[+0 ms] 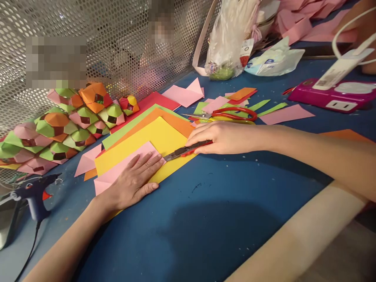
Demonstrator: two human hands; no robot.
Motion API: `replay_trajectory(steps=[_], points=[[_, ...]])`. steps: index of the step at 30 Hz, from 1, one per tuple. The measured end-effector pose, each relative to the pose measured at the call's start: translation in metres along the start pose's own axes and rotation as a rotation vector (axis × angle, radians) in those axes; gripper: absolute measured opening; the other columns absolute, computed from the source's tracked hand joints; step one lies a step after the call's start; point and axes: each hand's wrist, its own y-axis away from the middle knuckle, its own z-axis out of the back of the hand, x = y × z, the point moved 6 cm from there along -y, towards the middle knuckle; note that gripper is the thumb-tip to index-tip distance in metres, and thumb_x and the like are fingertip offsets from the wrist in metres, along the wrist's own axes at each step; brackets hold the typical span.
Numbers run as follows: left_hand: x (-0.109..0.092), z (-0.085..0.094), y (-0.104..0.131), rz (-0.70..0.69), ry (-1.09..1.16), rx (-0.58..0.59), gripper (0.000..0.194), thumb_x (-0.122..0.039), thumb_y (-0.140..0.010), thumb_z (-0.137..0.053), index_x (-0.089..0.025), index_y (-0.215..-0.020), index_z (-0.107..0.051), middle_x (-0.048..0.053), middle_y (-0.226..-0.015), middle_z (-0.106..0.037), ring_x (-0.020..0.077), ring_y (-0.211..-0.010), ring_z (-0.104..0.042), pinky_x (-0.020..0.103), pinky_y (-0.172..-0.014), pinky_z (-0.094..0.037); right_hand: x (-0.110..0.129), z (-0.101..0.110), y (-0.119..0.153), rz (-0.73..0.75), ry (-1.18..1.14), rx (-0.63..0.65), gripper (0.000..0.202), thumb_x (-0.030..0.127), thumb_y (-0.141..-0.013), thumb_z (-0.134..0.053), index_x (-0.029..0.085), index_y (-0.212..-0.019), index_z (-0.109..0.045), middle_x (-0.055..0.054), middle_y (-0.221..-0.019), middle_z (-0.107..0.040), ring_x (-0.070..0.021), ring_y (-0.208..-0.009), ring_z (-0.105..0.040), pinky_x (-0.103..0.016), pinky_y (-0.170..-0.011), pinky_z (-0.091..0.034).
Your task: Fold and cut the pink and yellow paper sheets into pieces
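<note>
My left hand (136, 176) lies flat, fingers stretched, on a folded pink paper (109, 172). Beneath that is a yellow sheet (155, 133), stacked over an orange sheet (172, 117) and a green one (129, 127). A black-and-red utility knife (183, 151) is gripped in my right hand (210, 137), its tip pointing left at the pink paper's edge, close to my left fingertips. Whether the blade touches the paper is hidden. Just beyond my right hand, red-handled scissors (233, 113) rest among paper scraps (216, 104).
Folded paper modules (84, 115) are piled along the perforated metal screen (111, 35). A glue gun (35, 196) stands at left on the blue table (199, 235). A plastic bag (226, 43), a wipes packet (274, 60) and a purple power strip (331, 94) sit at the back right.
</note>
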Motion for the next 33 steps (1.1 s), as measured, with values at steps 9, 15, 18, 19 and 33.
replay_trajectory(steps=[9, 15, 18, 19, 33], points=[[0.0015, -0.0013, 0.0005, 0.003, -0.012, 0.023, 0.061, -0.053, -0.100, -0.023, -0.034, -0.153, -0.002, -0.002, -0.160, -0.007, 0.0246, -0.148, -0.006, 0.049, -0.120, -0.003, -0.0063, -0.0007, 0.0050, -0.023, -0.058, 0.019, 0.028, 0.033, -0.089, -0.053, 0.024, -0.108, -0.071, -0.004, -0.107, -0.069, -0.0194, -0.096, -0.062, -0.040, -0.091, -0.048], [0.0007, 0.0005, 0.0006, 0.004, 0.007, 0.021, 0.060, -0.054, -0.099, -0.022, -0.034, -0.153, -0.004, -0.002, -0.160, -0.008, 0.0250, -0.148, -0.007, 0.050, -0.120, -0.004, -0.0063, -0.0006, 0.0051, 0.002, -0.067, 0.003, 0.025, 0.033, -0.090, -0.053, 0.025, -0.104, -0.072, -0.002, -0.104, -0.070, -0.0188, -0.097, -0.062, -0.041, -0.094, -0.047], [0.0006, 0.0007, 0.0009, 0.005, 0.004, 0.019, 0.060, -0.054, -0.099, -0.022, -0.033, -0.153, -0.004, -0.002, -0.160, -0.007, 0.0250, -0.148, -0.006, 0.049, -0.120, -0.003, -0.0076, -0.0005, 0.0059, -0.017, -0.071, 0.006, 0.025, 0.033, -0.089, -0.054, 0.024, -0.103, -0.073, -0.003, -0.105, -0.069, -0.0189, -0.097, -0.062, -0.040, -0.093, -0.048], [0.0007, 0.0006, 0.0010, 0.005, 0.002, 0.018, 0.061, -0.054, -0.099, -0.023, -0.033, -0.153, -0.004, -0.002, -0.160, -0.007, 0.0251, -0.148, -0.006, 0.049, -0.120, -0.003, -0.0080, -0.0005, 0.0062, -0.028, -0.074, 0.009, 0.025, 0.033, -0.089, -0.054, 0.024, -0.103, -0.073, -0.003, -0.105, -0.070, -0.0189, -0.096, -0.063, -0.040, -0.092, -0.049], [-0.0009, 0.0017, 0.0017, 0.008, 0.020, 0.027, 0.063, -0.057, -0.098, -0.021, -0.032, -0.153, -0.002, -0.001, -0.161, -0.006, 0.0251, -0.148, -0.005, 0.050, -0.120, -0.003, -0.0021, -0.0016, 0.0089, -0.034, -0.110, 0.008, 0.024, 0.031, -0.088, -0.055, 0.024, -0.102, -0.073, -0.004, -0.105, -0.069, -0.0192, -0.095, -0.062, -0.039, -0.088, -0.050]])
